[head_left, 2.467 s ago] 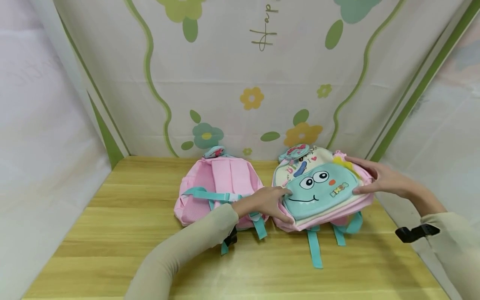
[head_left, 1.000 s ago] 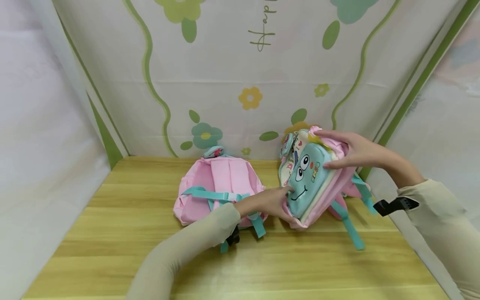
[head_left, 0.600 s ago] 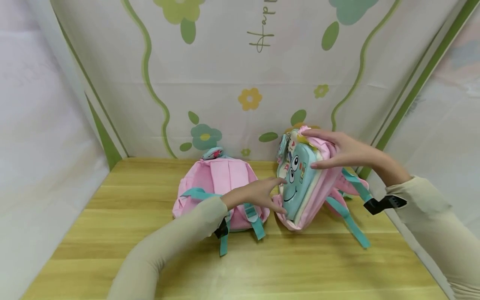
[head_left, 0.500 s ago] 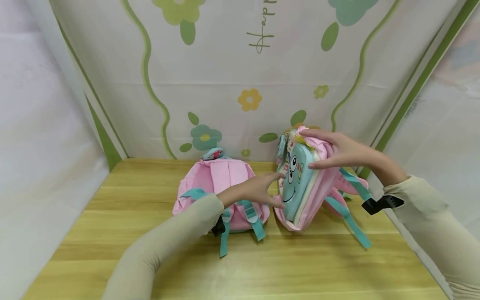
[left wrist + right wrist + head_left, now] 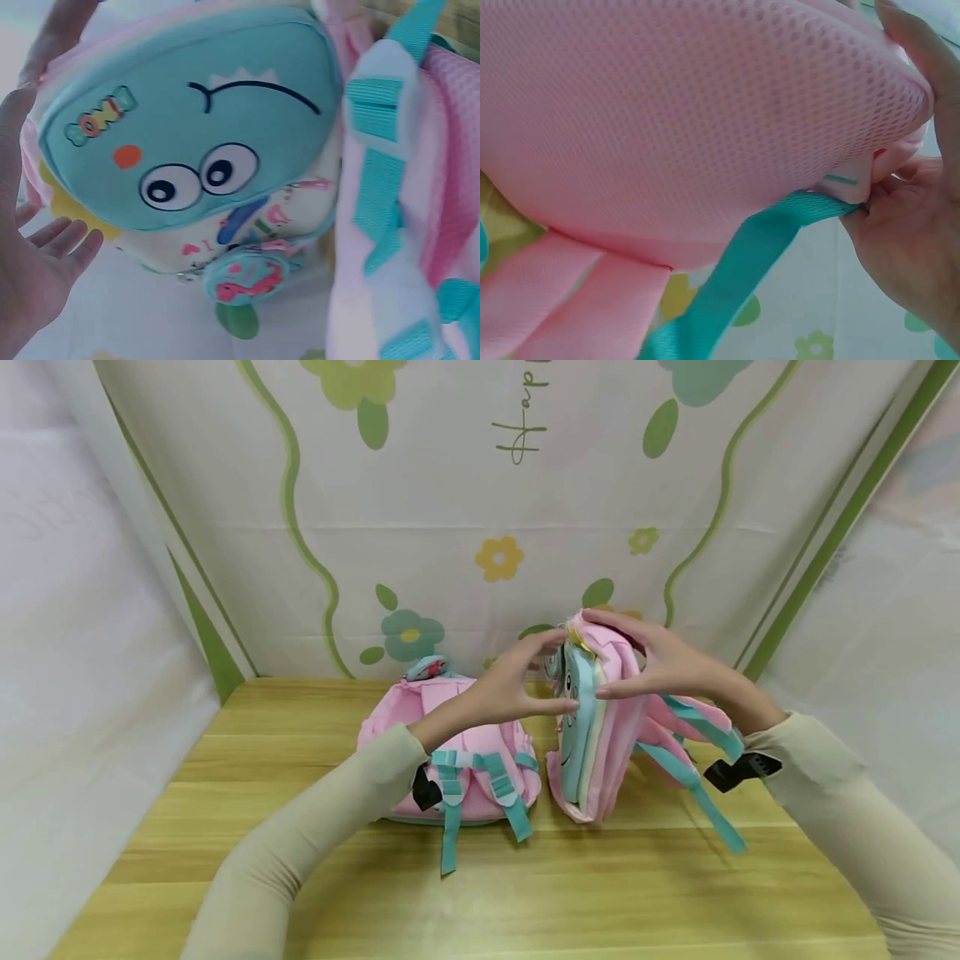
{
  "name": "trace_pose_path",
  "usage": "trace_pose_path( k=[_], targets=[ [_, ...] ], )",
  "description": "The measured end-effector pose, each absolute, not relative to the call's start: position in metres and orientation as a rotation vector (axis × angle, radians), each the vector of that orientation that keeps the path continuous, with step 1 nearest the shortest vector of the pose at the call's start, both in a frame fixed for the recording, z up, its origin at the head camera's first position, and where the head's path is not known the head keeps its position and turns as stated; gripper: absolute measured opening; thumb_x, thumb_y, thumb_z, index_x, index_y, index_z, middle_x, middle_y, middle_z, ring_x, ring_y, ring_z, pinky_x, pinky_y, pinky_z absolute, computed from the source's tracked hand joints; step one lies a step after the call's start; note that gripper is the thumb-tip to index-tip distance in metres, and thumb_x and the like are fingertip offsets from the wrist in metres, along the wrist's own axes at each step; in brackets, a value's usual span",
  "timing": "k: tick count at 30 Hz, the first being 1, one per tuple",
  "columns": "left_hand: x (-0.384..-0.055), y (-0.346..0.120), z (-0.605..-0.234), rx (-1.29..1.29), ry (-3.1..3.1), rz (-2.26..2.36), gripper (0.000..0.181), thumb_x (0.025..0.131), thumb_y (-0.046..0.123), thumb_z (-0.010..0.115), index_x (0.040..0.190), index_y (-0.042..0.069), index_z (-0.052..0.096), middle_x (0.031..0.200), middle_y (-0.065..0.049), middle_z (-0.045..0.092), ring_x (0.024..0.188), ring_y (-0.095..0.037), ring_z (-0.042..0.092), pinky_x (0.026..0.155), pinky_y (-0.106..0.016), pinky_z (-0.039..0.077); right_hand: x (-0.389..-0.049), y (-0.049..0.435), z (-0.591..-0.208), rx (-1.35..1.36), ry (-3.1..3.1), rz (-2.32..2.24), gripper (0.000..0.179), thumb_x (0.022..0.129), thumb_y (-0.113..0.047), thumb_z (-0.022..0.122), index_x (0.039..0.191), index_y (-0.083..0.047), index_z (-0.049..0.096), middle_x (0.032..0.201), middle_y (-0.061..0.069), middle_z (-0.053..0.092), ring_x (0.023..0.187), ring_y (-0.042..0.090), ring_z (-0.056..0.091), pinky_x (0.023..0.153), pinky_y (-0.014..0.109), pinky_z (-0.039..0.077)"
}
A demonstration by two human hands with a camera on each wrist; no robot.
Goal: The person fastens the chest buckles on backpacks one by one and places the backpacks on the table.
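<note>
From the head view the right hand (image 5: 671, 664) grips the dinosaur backpack (image 5: 611, 727), edge-up on the table (image 5: 495, 902), for turning, I'd say; left wrist view, the left hand (image 5: 34, 285), fingers spread beside it, next needs a hold; right wrist view, that grip wraps its side.

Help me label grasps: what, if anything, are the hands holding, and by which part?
The right hand grips the dinosaur-face backpack by its upward-facing side. The left hand, near the backpack's front, appears to hold nothing.
</note>
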State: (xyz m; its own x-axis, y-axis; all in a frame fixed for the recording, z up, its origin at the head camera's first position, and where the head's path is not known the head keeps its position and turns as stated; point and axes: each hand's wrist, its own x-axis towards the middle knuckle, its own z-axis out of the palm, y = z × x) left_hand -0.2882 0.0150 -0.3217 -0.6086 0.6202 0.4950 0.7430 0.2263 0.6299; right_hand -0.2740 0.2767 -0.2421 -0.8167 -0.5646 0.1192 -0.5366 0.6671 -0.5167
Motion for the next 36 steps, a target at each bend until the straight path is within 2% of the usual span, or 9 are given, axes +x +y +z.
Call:
trace_pose_path(
  k=[4,6,9,12,16,20,26,36],
  targets=[
    [-0.284,0.009,-0.305,-1.278,-2.257,-1.379,0.092,0.085,0.029,0.085,0.157,0.008,0.033,0.155,-0.012,0.043,0.137,-0.026,0.049,0.11,-0.04,0.049,-0.276,0.267,-0.247,-0.971,2.775,-0.937,0.103,0.079,-0.023,0.089,0.161,-0.031,0.028,0.159,-0.002,0.04,0.134,0.016,0.048,0.094,0.02,0.05],
    [-0.281,0.007,-0.299,-1.27,-2.238,-1.368,0.09,0.085,0.029,0.084,0.157,0.009,0.033,0.155,-0.011,0.043,0.137,-0.026,0.049,0.11,-0.04,0.049,-0.276,0.262,-0.25,-0.991,2.753,-0.984,0.103,0.079,-0.022,0.089,0.161,-0.034,0.027,0.159,-0.003,0.04,0.136,0.015,0.046,0.095,0.016,0.049],
    [-0.277,0.003,-0.293,-1.267,-2.243,-1.316,0.087,0.086,0.03,0.083,0.156,0.012,0.035,0.155,-0.01,0.043,0.138,-0.023,0.049,0.109,-0.041,0.049,-0.274,0.255,-0.256,-1.017,2.729,-1.034,0.106,0.078,-0.021,0.089,0.161,-0.039,0.024,0.158,-0.004,0.04,0.133,0.016,0.047,0.098,0.024,0.051],
    [-0.275,0.001,-0.289,-1.27,-2.256,-1.273,0.085,0.087,0.031,0.082,0.156,0.012,0.036,0.155,-0.009,0.044,0.138,-0.021,0.048,0.107,-0.039,0.05,-0.273,0.249,-0.264,-1.059,2.715,-1.051,0.112,0.077,-0.019,0.09,0.162,-0.038,0.019,0.162,-0.002,0.034,0.137,0.018,0.044,0.106,0.04,0.049],
    [-0.277,-0.002,-0.288,-1.26,-2.278,-1.257,0.084,0.086,0.03,0.083,0.154,0.008,0.039,0.155,-0.009,0.045,0.137,-0.022,0.049,0.107,-0.038,0.051,-0.274,0.242,-0.275,-1.112,2.723,-1.036,0.118,0.077,-0.02,0.09,0.164,-0.03,0.012,0.169,0.001,0.02,0.15,0.025,0.031,0.115,0.056,0.038],
    [-0.28,-0.007,-0.289,-1.236,-2.312,-1.231,0.081,0.084,0.028,0.085,0.15,0.004,0.044,0.153,-0.011,0.047,0.135,-0.022,0.051,0.109,-0.036,0.05,-0.275,0.236,-0.28,-1.148,2.754,-0.997,0.123,0.076,-0.024,0.092,0.165,-0.025,0.007,0.171,0.004,0.014,0.156,0.03,0.019,0.118,0.065,0.029],
    [-0.284,-0.017,-0.291,-1.187,-2.378,-1.18,0.081,0.082,0.031,0.087,0.148,0.003,0.048,0.15,-0.011,0.049,0.131,-0.022,0.054,0.11,-0.035,0.049,-0.273,0.235,-0.287,-1.116,2.77,-0.907,0.129,0.074,-0.033,0.093,0.165,-0.022,0.002,0.173,0.007,0.007,0.159,0.031,0.01,0.12,0.068,0.022],
    [-0.285,-0.025,-0.29,-1.123,-2.454,-1.155,0.083,0.081,0.033,0.087,0.148,0.003,0.048,0.149,-0.012,0.052,0.13,-0.025,0.057,0.109,-0.035,0.05,-0.267,0.237,-0.295,-1.099,2.765,-0.892,0.131,0.074,-0.037,0.093,0.165,-0.028,-0.001,0.173,0.001,0.004,0.159,0.031,0.009,0.12,0.068,0.022]
  ],
)
